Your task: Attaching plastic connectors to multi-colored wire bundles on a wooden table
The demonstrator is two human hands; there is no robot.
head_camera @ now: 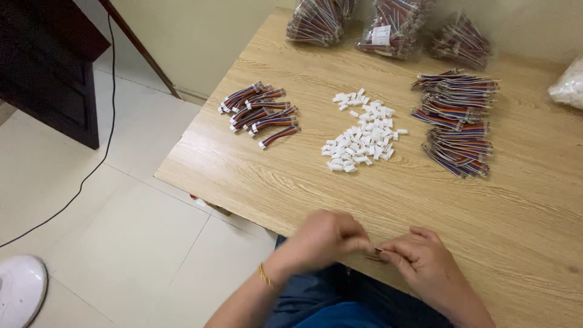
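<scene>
My left hand (pixel 325 238) and my right hand (pixel 419 258) meet at the near edge of the wooden table (pixel 291 176), fingertips pinched together on a small cable piece (pixel 378 251) that is mostly hidden between them. Further out on the table lies a pile of small white plastic connectors (pixel 363 136). To its left sits a heap of short multicoloured cables with white connectors on their ends (pixel 261 112). To its right is a larger stack of multicoloured ribbon cables (pixel 456 121).
Clear bags of more cables (pixel 388 24) stand along the table's far edge by the wall, and a white bag (pixel 568 85) at the far right. A dark cabinet (pixel 48 67), a black cord (pixel 91 170) and a white shoe (pixel 21 288) are on the tiled floor at left.
</scene>
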